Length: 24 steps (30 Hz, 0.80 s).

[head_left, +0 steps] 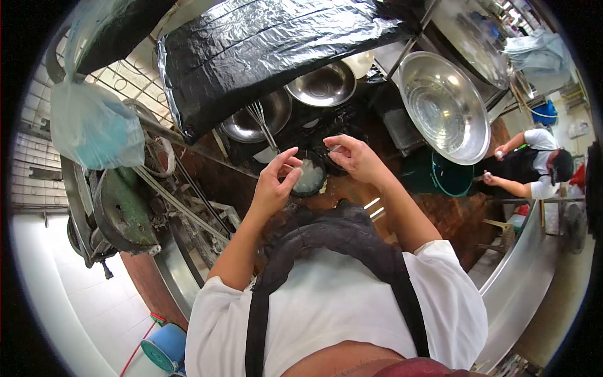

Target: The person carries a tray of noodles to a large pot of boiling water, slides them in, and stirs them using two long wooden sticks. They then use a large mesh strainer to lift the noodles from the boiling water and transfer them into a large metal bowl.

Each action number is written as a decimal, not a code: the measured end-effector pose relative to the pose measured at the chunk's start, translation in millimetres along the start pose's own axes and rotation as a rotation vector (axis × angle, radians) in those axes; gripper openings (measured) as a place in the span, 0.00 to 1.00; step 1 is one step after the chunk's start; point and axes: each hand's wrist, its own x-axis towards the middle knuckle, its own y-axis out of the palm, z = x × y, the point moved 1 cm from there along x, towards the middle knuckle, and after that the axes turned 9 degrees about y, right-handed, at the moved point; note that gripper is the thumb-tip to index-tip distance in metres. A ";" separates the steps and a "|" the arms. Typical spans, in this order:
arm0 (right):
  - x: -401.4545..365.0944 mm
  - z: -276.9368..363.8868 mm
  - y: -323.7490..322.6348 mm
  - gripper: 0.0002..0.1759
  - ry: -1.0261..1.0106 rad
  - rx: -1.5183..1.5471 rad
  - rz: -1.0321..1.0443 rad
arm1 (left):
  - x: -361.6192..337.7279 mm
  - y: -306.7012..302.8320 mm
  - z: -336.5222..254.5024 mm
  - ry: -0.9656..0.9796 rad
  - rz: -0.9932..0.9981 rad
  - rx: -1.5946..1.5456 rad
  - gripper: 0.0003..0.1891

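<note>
Both of my hands are raised over a dark round container (309, 174) with whitish contents. On its left side, my left hand (276, 180) has loosely bent fingers held apart, with nothing visible in them. Up on its right, my right hand (356, 158) has its thumb and fingertips drawn together in a pinch. Whatever lies between those fingertips, if anything, is too small to make out. A wire whisk (262, 125) leans in a metal bowl (281, 108) just beyond my left hand. Farther back sits a second metal bowl (321, 87).
A foil-wrapped panel (276, 60) spans the area ahead. At right stand a large tilted metal basin (440, 107) and a dark green bucket (452, 179), with a co-worker (527, 160) beyond. Machinery (129, 207) and a hanging plastic bag (94, 129) are at left.
</note>
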 end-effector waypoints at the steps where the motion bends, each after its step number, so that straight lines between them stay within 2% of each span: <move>1: 6.4 1.6 -0.3 0.19 0.005 -0.001 0.010 | 4.4 -2.1 -0.8 0.008 -0.013 -0.004 0.24; 13: 59.6 27.4 -6.2 0.21 -0.129 -0.039 0.021 | 31.3 -25.6 10.6 -0.032 -0.093 -0.051 0.24; 24: 73.2 13.6 -5.1 0.20 -0.115 -0.033 0.063 | 33.2 -14.3 14.8 -0.041 -0.133 -0.058 0.24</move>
